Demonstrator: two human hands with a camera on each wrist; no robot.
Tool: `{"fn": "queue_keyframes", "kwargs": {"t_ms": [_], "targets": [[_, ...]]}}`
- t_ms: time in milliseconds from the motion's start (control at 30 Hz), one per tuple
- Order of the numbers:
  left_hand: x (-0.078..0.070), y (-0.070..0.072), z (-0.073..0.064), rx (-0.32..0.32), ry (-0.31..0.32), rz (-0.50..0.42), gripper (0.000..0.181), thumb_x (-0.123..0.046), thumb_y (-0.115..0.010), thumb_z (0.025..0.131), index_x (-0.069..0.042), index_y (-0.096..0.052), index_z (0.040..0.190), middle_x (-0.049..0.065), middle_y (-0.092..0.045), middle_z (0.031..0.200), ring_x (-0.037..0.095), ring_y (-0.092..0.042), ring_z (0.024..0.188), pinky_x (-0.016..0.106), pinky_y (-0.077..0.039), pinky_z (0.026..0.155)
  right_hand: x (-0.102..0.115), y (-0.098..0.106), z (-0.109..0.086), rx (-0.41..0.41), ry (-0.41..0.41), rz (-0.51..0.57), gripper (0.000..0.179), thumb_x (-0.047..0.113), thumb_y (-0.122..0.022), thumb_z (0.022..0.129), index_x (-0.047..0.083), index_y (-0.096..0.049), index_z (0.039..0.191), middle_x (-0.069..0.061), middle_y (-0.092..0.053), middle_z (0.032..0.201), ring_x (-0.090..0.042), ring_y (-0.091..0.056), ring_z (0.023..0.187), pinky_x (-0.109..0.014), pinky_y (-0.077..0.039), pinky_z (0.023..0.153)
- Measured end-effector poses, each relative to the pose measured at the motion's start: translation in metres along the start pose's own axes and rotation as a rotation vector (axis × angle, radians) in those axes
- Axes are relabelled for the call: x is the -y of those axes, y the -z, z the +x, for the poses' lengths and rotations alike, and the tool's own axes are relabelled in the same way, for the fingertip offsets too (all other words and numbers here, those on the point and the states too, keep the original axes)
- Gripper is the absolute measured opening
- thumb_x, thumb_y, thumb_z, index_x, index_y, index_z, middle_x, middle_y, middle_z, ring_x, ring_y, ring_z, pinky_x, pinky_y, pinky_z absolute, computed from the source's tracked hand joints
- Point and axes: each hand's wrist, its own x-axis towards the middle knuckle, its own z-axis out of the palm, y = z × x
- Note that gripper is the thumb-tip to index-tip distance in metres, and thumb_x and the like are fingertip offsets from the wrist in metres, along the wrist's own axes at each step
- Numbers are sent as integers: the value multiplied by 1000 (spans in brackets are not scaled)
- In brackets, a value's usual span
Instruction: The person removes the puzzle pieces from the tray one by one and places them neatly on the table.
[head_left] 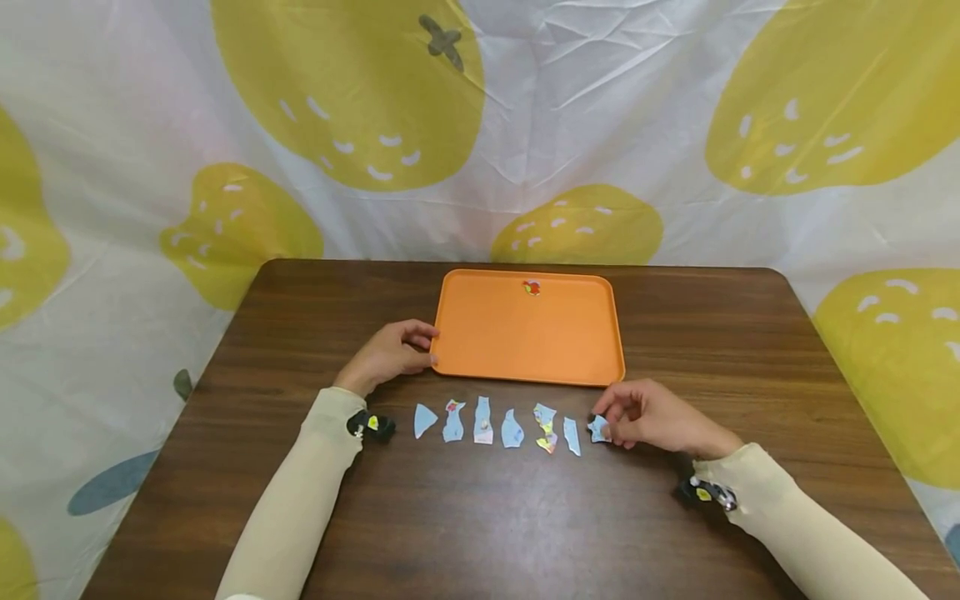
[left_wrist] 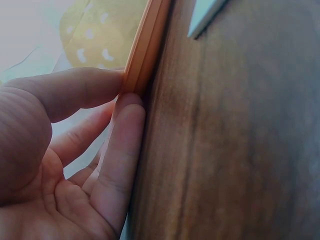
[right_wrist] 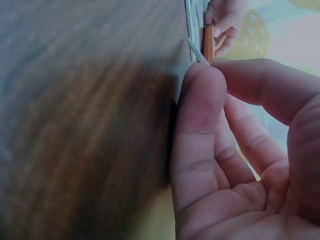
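Observation:
An orange tray (head_left: 525,337) lies on the wooden table. My left hand (head_left: 386,354) is at its left edge; in the left wrist view the thumb and fingertips pinch the tray's rim (left_wrist: 137,55). My right hand (head_left: 660,417) pinches a small light-blue piece of torn paper (head_left: 597,428) between thumb and forefinger, at the right end of a row. In the right wrist view that piece (right_wrist: 196,51) shows edge-on, slanting up from the fingertips. Left of it, several irregular torn paper pieces lie apart, among them a triangular piece (head_left: 424,420) and a piece with yellow print (head_left: 545,427).
Near the tray's far edge lies a small red-and-green item (head_left: 532,287), too small to identify. The brown table (head_left: 465,517) reaches back to a white cloth (head_left: 525,108) with yellow fruit prints, hanging behind it.

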Motion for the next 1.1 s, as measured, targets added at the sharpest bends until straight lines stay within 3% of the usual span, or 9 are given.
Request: {"fn": "queue_keyframes", "kwargs": {"t_ms": [233, 467, 933, 1100], "targets": [[-1, 1, 1, 0, 2, -13, 48, -8, -83, 90, -9, -67, 136, 13, -61, 118, 20, -65, 96, 27, -62, 82, 0, -2, 2, 2, 32, -101, 18, 4, -83, 88, 8, -75, 104, -6, -72, 81, -8, -58, 59, -25, -52, 53], [-1, 1, 2, -1, 7, -11, 49, -8, -83, 91, -10, -67, 136, 13, -61, 119, 20, -66, 97, 29, -62, 84, 1, -2, 3, -12, 54, -183, 18, 11, -87, 87, 13, -77, 102, 0, -69, 78, -7, -57, 55, -24, -48, 49], [-1, 0, 1, 5, 9, -13, 48, -9, -83, 91, -9, -67, 136, 12, -61, 117, 19, -65, 95, 27, -61, 82, 9, 6, 11, -37, 66, -151, 28, 11, -85, 89, 2, -72, 112, -5, -69, 80, -13, -60, 58, -28, -54, 54], [-1, 0, 0, 2, 9, -9, 47, -8, -83, 90, -9, -67, 135, 12, -61, 116, 19, -64, 96, 27, -62, 82, 18, 12, 16, -83, 84, -149, 29, 11, -85, 89, 0, -72, 113, -5, -69, 81, -15, -62, 60, -33, -58, 56]]}}
